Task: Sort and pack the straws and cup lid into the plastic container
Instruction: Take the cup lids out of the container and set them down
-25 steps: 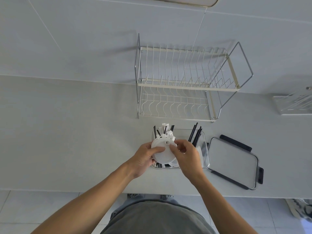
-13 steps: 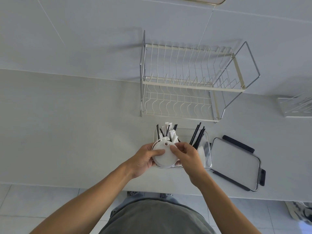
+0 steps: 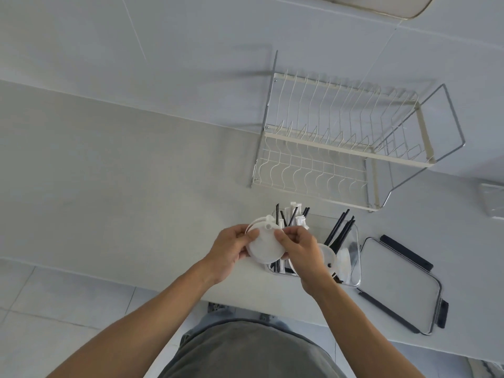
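I hold a round white cup lid (image 3: pixel 263 245) with both hands just above the left end of the clear plastic container (image 3: pixel 354 268). My left hand (image 3: pixel 231 249) grips its left edge and my right hand (image 3: pixel 302 249) pinches its right edge. Black straws (image 3: pixel 339 233) and white wrapped straws (image 3: pixel 296 214) stand up out of the container. Another white lid (image 3: pixel 328 257) lies inside it, partly hidden by my right hand.
The container's flat lid with black clips (image 3: pixel 401 285) lies to the right on the white counter (image 3: pixel 136 200). A wire dish rack (image 3: pixel 341 143) stands behind against the wall. The counter's front edge runs just below my hands.
The cup lid and both hands have shifted slightly left relative to the container; my grip on it is unchanged.
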